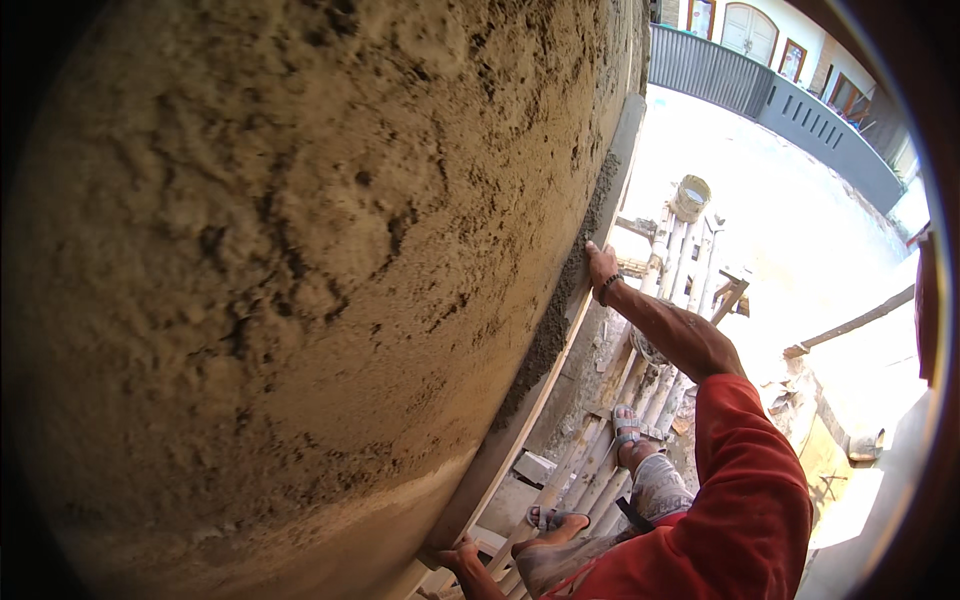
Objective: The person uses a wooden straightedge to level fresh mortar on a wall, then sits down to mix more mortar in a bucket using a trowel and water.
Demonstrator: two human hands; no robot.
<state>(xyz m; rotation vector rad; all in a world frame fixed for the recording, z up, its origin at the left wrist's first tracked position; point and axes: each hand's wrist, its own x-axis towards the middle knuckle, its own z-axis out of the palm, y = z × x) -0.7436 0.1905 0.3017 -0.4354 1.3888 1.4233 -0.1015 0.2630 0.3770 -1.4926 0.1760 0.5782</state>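
While the left hand (462,554) and right hand (603,268) clamp the board (490,470) along the wall (300,300), uneven pressure or a slip on the poles (676,245) could tilt it, smearing the mortar (546,345).

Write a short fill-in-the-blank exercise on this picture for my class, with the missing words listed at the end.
1. Of the picture's top and bottom edges, the left hand is nearer the ______.
2. The right hand grips a long board along the rough wall, as does the ______ hand.
3. The dark bracelet is on the person's ______ wrist.
4. The colour of the person's sleeve is ______.

Missing words: bottom; left; right; red.
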